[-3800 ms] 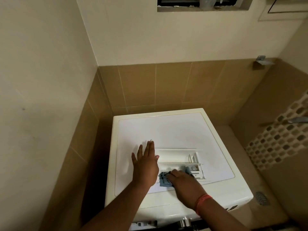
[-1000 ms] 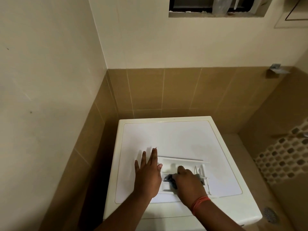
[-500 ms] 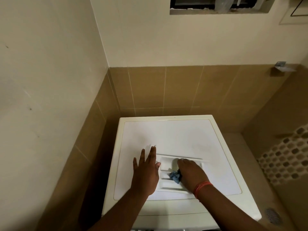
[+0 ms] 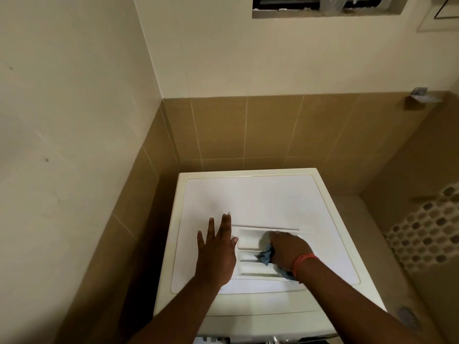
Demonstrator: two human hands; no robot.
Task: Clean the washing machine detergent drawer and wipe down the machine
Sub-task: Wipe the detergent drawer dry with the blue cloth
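A white washing machine (image 4: 260, 194) stands in a tiled corner. The removed white detergent drawer (image 4: 248, 263) lies on its top, near the front. My left hand (image 4: 216, 252) lies flat with straight fingers on the machine top, its thumb against the drawer's left edge. My right hand (image 4: 288, 249) is inside the drawer's right part, gripping a bunched blue cloth (image 4: 265, 255) that pokes out to the left of the palm. An orange band circles my right wrist. The drawer's right compartments are hidden under that hand.
Cream wall (image 4: 74, 120) stands close on the left, brown tiles (image 4: 248, 130) behind. A floor drain (image 4: 407, 317) shows at lower right, beside a mosaic-tiled wall (image 4: 427, 234). A metal bracket (image 4: 419, 95) sticks out of the far right wall. A window opening (image 4: 323, 6) is high up.
My right hand with the cloth has moved from the drawer's front compartment toward its back right part. The left hand stays flat beside the drawer. The view has shifted slightly.
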